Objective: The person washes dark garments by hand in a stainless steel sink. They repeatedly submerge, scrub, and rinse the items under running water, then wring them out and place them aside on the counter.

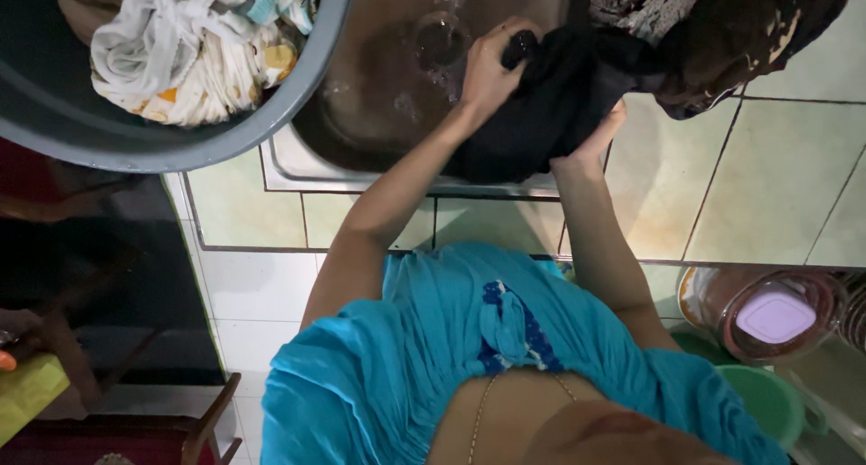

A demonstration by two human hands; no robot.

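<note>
Nearest to the camera is the person's turquoise top (451, 357), and both bare arms reach away from it over the front edge of the tiled counter (776, 176). The left hand (487, 68) is curled tight, pinching a bunched fold of the black cloth (550, 104) from above. The right hand (600, 136) is pressed up against the cloth's underside at the sink's front rim; its fingers are hidden in the fabric, so I cannot tell how they close. The cloth hangs half over the steel sink (379, 95), half on the counter edge.

As I judge it, the soaked cloth could drip over that front edge onto the top and the floor, since part of it lies outside the basin. A slack grip might also let it slide down toward the drain (439, 39).

Farther left, a grey tub (180, 140) heaped with pale laundry (194, 55) overhangs the sink's left corner; a bump could tip it. A dark patterned garment (749, 32) lies on the counter's far right. Below the counter to the right stand a green bucket (767, 397) and a reddish container with a pale lid (776, 313). The counter is pale green tile, the light dim.
</note>
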